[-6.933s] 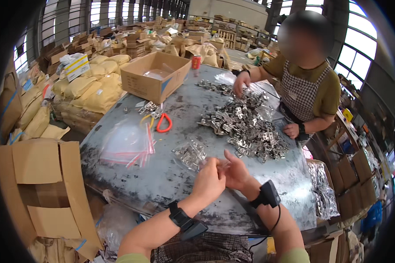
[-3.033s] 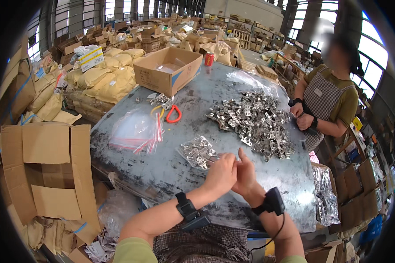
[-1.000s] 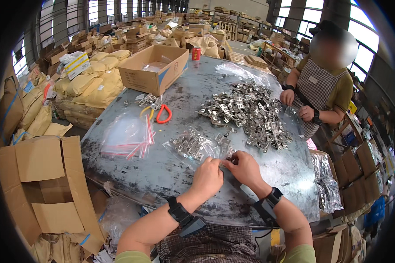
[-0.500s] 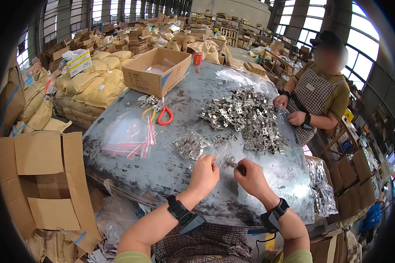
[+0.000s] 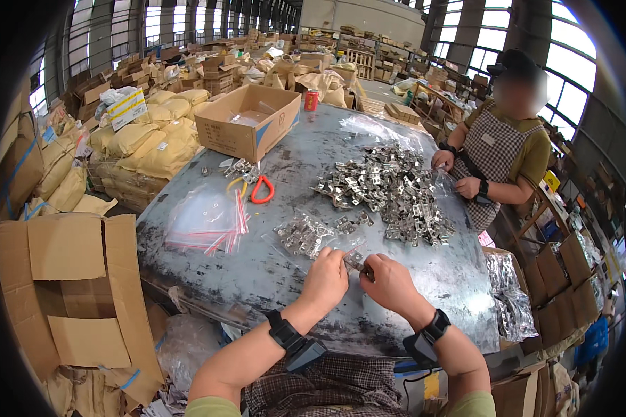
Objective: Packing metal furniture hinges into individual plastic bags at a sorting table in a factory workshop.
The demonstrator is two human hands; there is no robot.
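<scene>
My left hand (image 5: 325,279) is closed in a pinch on the mouth of a clear zip bag (image 5: 272,242) with a red edge. Small metal brackets (image 5: 304,235) lie inside the bag on the table. Close beside it, my right hand (image 5: 391,283) has its fingers closed round a few metal brackets (image 5: 355,260), which sit at the bag's mouth between my hands. My fingers partly hide those pieces. Beyond my hands is a big heap of loose metal brackets (image 5: 396,187). A few more brackets (image 5: 345,224) lie between the heap and the filled bag.
To the left lie flat empty zip bags (image 5: 203,215) and red-and-yellow-handled scissors (image 5: 261,190). Behind them stand an open carton (image 5: 231,136) and a red can (image 5: 312,101). A co-worker (image 5: 507,146) handles plastic at the table's right edge. Another open carton (image 5: 69,295) stands lower left.
My right hand has moved left with its brackets, up to the bag's mouth by my left hand. My left hand has kept its hold on the bag.
</scene>
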